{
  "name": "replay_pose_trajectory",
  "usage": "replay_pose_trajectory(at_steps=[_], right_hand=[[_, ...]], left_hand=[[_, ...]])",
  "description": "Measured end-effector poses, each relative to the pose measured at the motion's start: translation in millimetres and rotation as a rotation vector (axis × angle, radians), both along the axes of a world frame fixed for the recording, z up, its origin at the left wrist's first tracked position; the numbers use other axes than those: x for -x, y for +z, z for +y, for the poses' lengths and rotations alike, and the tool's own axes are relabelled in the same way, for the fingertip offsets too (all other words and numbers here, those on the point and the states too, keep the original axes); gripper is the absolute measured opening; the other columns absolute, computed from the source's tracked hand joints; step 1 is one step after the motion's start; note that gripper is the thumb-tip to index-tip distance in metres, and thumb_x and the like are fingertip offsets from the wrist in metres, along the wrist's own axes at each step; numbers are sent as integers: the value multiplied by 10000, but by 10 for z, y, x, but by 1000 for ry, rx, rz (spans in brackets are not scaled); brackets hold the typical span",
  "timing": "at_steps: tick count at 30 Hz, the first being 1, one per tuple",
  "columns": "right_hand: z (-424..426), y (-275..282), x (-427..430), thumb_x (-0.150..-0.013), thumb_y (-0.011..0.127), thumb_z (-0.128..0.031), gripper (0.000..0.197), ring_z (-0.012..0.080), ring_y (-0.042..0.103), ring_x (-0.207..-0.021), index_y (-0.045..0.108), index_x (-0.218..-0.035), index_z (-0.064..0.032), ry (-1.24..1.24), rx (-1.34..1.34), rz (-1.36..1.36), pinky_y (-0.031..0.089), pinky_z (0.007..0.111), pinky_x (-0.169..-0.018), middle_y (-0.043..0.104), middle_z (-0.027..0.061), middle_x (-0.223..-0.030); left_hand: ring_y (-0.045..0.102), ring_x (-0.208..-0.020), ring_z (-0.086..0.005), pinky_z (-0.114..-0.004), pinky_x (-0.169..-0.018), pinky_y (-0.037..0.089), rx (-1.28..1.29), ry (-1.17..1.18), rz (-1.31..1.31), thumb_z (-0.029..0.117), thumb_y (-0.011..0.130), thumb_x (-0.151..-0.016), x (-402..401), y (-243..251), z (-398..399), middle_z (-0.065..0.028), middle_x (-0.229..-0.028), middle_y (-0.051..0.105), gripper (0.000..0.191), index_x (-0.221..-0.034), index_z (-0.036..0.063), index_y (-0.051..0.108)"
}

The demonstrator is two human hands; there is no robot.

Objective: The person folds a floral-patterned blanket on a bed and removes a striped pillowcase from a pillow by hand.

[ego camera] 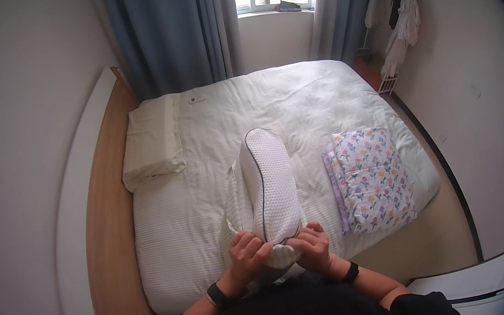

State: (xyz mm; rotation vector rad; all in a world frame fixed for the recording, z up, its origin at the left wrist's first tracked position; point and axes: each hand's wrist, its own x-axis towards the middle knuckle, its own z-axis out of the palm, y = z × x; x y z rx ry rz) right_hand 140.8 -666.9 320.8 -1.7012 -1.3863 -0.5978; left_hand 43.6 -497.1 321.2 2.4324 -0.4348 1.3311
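A white contoured pillow (276, 178) with a honeycomb-textured cover and dark piping stands on its side before me, partly inside a pale striped pillowcase (236, 199). Its far part is bare; the near end sits in the case's opening. My left hand (249, 253) grips the case's edge at the left of that end. On the other side, my right hand (313, 245) pinches the same edge, its fingers curled against the pillow's corner. The cloth between my hands sags below the pillow's end. Part of the case is hidden behind the pillow.
The bed (182, 247) has a pale striped sheet and a wooden headboard (107, 230) at left. Another pillow (153, 143) lies by the headboard, near a small white remote control (197, 99). A folded floral quilt (374, 180) rests at right. Clothes hang on a rack (388, 81) beyond.
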Motion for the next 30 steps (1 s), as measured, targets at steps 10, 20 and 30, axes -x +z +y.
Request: replay_pose_trajectory(at_steps=[10, 20, 30], right_hand=[[-871, -698, -590, -799, 664, -47, 183, 164, 602, -973, 665, -967, 27, 546, 454, 1625, 479, 292, -847, 620, 120, -1127], [-960, -955, -1443, -782, 677, -384, 749, 229, 596, -947, 339, -1296, 45, -113, 299, 1097, 504, 288, -768, 565, 153, -1106], [-599, -431, -1094, -574, 623, 39, 457, 280, 633, -730, 574, -1027, 73, -56, 149, 1832, 535, 363, -701, 629, 152, -873]], left_hand=[[534, -685, -177, -302, -710, 462, -170, -183, 243, 110, 607, -728, 252, -706, 24, -1, -705, 465, 108, -785, 127, 517], [473, -1160, -312, -402, -939, 427, 365, -613, 841, -129, 486, -667, 178, -1305, -200, -111, -1280, 477, 575, -1167, 141, 577], [621, -946, -289, -369, -828, 494, 986, 496, 1026, 46, 533, -767, 824, -3131, 746, -160, -1014, 640, 405, -1171, 55, 538]])
